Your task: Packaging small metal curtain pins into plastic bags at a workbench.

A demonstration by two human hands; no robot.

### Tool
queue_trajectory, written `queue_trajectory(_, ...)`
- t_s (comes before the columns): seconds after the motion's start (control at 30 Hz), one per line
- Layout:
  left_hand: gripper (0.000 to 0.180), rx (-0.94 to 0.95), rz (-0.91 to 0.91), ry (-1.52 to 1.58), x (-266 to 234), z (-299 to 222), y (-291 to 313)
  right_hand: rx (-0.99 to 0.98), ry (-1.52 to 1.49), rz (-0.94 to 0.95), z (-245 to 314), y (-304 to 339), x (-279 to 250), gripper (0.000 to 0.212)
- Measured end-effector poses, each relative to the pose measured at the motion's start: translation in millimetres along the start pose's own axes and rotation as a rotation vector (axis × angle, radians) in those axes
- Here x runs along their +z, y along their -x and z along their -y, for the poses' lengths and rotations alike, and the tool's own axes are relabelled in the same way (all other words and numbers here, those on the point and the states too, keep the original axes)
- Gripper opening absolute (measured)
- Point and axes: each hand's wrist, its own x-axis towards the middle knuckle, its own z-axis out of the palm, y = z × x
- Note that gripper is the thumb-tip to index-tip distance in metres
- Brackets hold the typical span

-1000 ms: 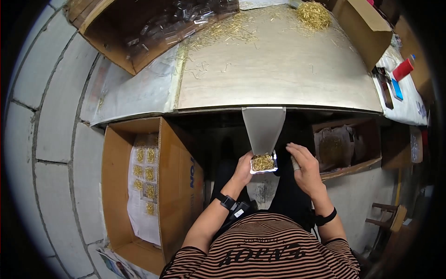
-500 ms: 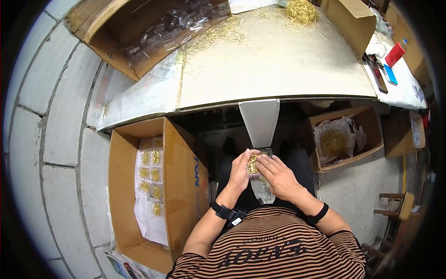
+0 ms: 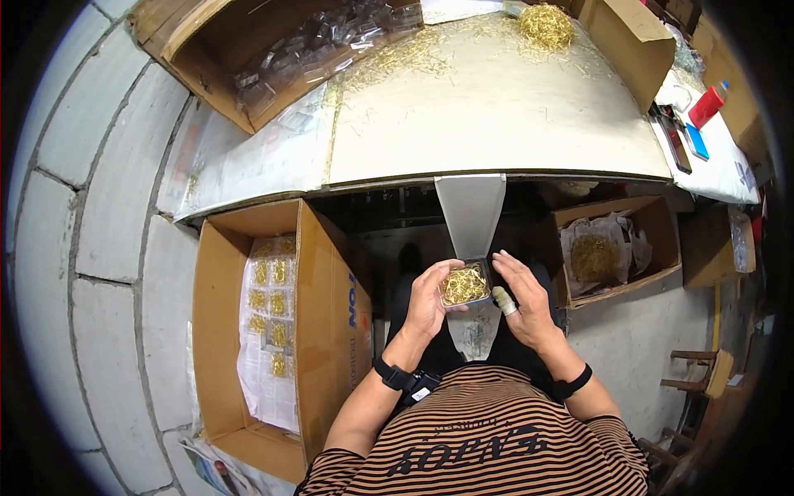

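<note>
My left hand (image 3: 429, 299) is closed on the side of a small transparent plastic box (image 3: 444, 301). Thin gold-coloured metal pieces (image 3: 465, 285), too small to name exactly, fill the box loosely. Just right of it, my right hand (image 3: 526, 302) is open, fingers extended and apart from the box. A pale wrap (image 3: 504, 301) covers the right thumb. Both hands are above my lap, in front of the table edge.
A tall carton (image 3: 318, 331) at left holds several filled boxes on white sheeting. On the table (image 3: 496, 107) lie a heap of gold pieces (image 3: 547, 26) and a carton of transparent boxes (image 3: 327, 37). At right stand a lined carton (image 3: 616, 277), a red bottle (image 3: 709, 105) and a wooden stool (image 3: 716, 372).
My right hand has lifted off the top of the box and moved right, its fingers opening. The gold pieces inside now show fully. My left hand still holds the box.
</note>
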Motion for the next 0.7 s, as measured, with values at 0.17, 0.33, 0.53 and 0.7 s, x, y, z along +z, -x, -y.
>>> queue_trajectory(0.17,0.024,0.001,-0.055,-0.041,4,4,-2,0.324,-0.341,0.021,-2,7,11,0.039)
queue_trajectory(0.33,0.019,0.013,-0.08,-0.117,12,7,0,0.763,-0.74,0.169,-12,-5,23,0.032)
queue_trajectory(0.53,0.02,-0.016,-0.06,-0.052,9,3,1,0.708,-0.741,0.207,-12,-9,24,0.031)
queue_trajectory(0.7,0.022,0.004,-0.112,-0.111,9,3,-2,0.451,-0.37,0.089,-15,-5,25,0.038)
